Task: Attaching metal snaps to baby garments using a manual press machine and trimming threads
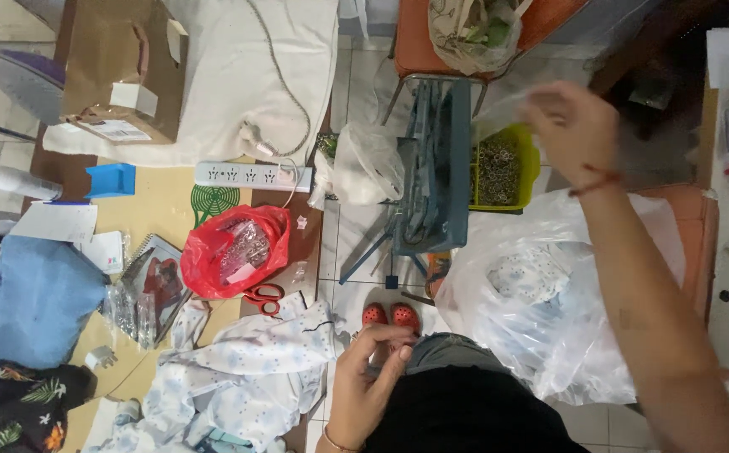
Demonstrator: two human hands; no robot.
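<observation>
My right hand (570, 126) is raised and blurred above a yellow basket of metal rings (503, 168). Its fingers are closed on what looks like a small clear plastic bag (499, 107). My left hand (364, 377) rests at my lap with its fingers curled together and nothing visible in them. It sits beside a white patterned garment (247, 369) spread on the table edge. Under my right forearm lies a large clear plastic bag of folded clothes (540, 310).
A blue metal press (436, 168) stands between the table and the basket. A red plastic bag (234, 252), red scissors (263, 295), a white power strip (251, 174), a notebook (150, 285) and a brown paper bag (121, 67) lie on the table. Red sandals (389, 317) show on the floor.
</observation>
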